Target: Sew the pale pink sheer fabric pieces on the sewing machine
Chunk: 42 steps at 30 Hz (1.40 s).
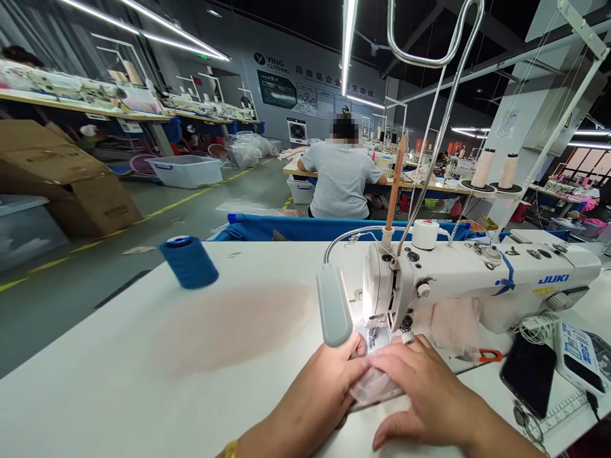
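A piece of thin, pale pink fabric [375,386] lies under the needle area of a white JUKI sewing machine [477,273]. My left hand [324,385] is closed on the fabric's left side, thumb and forefinger close to the presser foot [373,337]. From the right, my right hand [422,394] rests on the same fabric with its fingers stretched out and the thumb spread toward me. The fingertips of both hands nearly meet in front of the needle. A grey lamp head [333,305] hangs just above my left hand and lights the spot.
A blue thread cone [189,262] stands at the table's [95,388] far left. Right of my hands lie more pale fabric [456,324], orange-handled snips [490,355], a black phone [529,374], a white device [580,356] and a clear ruler [566,410]. A person [340,175] sits ahead, back turned.
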Each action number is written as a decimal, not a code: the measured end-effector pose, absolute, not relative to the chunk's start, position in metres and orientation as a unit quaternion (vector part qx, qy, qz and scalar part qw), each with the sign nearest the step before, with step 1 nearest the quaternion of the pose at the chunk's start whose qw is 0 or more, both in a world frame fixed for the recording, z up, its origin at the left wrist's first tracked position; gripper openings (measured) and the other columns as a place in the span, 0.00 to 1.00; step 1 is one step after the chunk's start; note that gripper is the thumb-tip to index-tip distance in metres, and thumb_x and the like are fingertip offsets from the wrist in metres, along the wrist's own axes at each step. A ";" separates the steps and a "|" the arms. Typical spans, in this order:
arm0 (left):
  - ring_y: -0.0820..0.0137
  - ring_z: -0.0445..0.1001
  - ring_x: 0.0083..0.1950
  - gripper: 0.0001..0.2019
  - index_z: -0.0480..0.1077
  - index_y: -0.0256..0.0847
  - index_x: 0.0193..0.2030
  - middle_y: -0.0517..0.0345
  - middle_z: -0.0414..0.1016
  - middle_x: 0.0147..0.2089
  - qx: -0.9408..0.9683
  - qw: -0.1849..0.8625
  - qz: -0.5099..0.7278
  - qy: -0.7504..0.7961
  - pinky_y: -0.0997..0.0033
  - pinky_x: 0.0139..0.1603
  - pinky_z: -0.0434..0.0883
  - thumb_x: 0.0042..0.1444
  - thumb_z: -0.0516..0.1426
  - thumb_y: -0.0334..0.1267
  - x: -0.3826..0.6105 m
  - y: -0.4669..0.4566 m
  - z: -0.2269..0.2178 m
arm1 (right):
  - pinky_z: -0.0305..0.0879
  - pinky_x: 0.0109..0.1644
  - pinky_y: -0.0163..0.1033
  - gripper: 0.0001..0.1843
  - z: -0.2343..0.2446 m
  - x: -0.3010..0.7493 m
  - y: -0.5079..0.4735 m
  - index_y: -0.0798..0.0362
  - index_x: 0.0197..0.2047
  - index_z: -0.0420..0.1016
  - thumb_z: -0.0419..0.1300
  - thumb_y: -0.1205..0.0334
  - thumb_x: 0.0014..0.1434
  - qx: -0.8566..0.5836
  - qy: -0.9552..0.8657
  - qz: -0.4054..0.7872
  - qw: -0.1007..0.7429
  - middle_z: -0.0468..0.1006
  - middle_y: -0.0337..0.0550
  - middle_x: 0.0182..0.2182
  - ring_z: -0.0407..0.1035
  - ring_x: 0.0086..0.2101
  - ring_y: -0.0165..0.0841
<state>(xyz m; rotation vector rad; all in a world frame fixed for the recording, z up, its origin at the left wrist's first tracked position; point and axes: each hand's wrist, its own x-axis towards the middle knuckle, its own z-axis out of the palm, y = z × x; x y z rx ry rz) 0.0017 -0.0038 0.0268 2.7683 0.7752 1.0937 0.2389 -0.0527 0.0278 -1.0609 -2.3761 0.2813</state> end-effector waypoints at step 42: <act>0.61 0.76 0.39 0.17 0.77 0.45 0.39 0.52 0.83 0.42 0.911 0.022 0.355 0.210 0.61 0.40 0.68 0.75 0.50 0.27 -0.006 -0.002 0.016 | 0.63 0.48 0.47 0.04 0.032 0.236 -0.049 0.49 0.44 0.77 0.68 0.63 0.70 -0.423 -0.882 0.047 0.204 0.84 0.41 0.45 0.71 0.42 0.40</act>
